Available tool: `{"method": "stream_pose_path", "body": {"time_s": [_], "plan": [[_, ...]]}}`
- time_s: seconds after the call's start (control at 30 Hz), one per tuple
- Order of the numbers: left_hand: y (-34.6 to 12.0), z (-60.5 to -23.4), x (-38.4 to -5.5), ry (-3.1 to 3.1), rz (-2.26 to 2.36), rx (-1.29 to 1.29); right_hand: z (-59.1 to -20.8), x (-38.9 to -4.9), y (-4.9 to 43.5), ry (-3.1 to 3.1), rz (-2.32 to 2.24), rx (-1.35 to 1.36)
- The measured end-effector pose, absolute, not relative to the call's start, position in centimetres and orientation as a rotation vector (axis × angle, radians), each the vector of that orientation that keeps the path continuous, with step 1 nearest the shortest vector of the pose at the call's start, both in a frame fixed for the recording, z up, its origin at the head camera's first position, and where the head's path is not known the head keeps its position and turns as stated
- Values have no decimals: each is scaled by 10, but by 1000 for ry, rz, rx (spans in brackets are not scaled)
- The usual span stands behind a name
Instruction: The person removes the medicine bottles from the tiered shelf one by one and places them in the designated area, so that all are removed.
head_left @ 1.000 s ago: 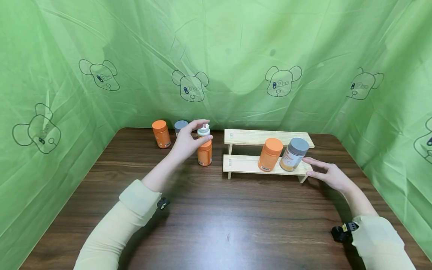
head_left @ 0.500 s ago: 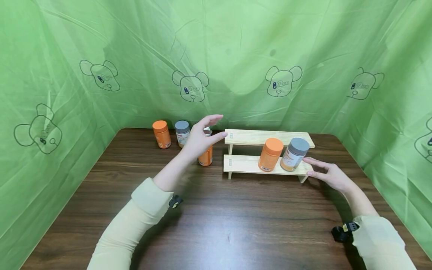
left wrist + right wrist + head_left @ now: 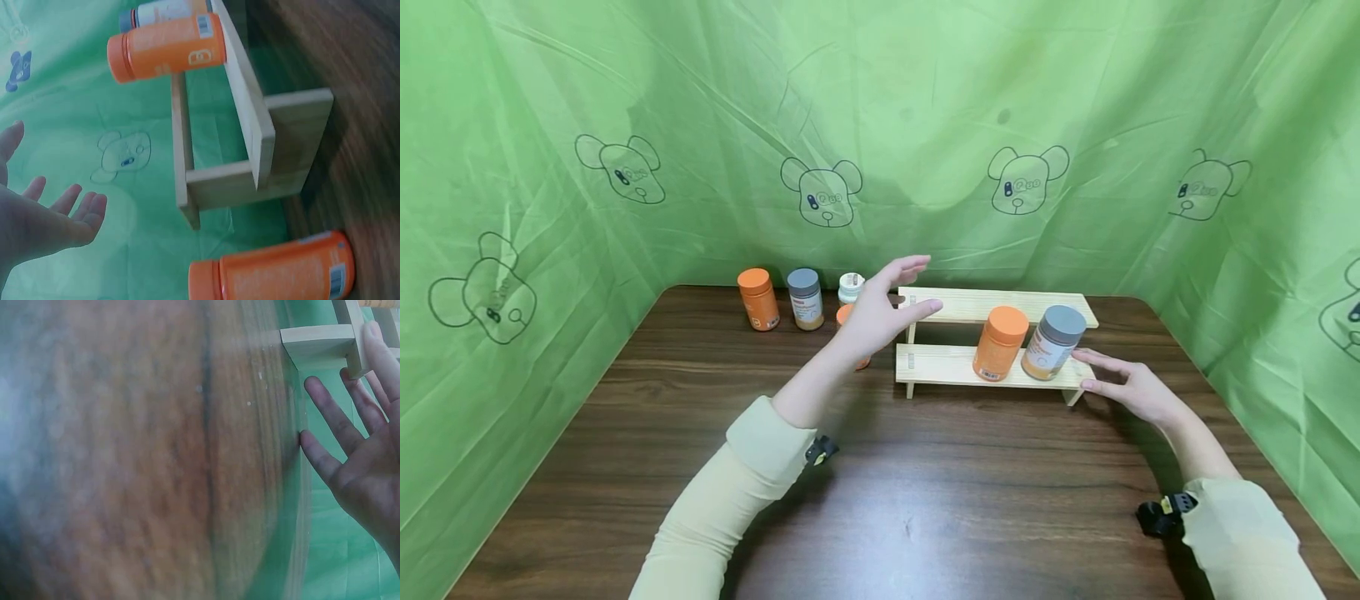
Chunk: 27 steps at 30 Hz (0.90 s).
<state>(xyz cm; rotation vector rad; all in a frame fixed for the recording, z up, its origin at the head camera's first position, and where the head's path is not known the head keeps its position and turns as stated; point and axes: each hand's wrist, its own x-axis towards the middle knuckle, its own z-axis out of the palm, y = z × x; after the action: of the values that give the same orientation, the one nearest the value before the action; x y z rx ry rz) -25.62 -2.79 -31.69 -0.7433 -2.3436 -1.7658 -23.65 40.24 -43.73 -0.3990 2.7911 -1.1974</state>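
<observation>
My left hand (image 3: 878,317) hovers with parted fingers by the left end of a two-step wooden shelf (image 3: 936,363), holding nothing. Behind its wrist an orange jar (image 3: 281,272) stands on the table, mostly hidden in the head view. At the shelf's right end, my right hand (image 3: 1138,393) has its fingertips by the lower board; its fingers are spread in the right wrist view, and whether they touch the wood I cannot tell. On the lower step stand an orange jar (image 3: 1000,346) and a grey-lidded jar (image 3: 1052,343), side by side.
Further left on the dark wooden table (image 3: 880,483) stand another orange jar (image 3: 758,302), a second grey-lidded jar (image 3: 806,302) and a white-capped container (image 3: 850,288). A green curtain (image 3: 917,225) with bear-head drawings encloses the back and sides.
My left hand has moved right, from around the white-capped container and orange jar toward the shelf's left end, with its fingers apart. The right hand and the jars have stayed put.
</observation>
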Motion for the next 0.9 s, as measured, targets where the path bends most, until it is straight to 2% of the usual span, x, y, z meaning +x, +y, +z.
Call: {"method": "stream_pose_path", "body": {"time_s": [0.9], "plan": [[51,-362,-255,-2327,-1870,-831,-438,-237,402,2841,-1153,-382]]}}
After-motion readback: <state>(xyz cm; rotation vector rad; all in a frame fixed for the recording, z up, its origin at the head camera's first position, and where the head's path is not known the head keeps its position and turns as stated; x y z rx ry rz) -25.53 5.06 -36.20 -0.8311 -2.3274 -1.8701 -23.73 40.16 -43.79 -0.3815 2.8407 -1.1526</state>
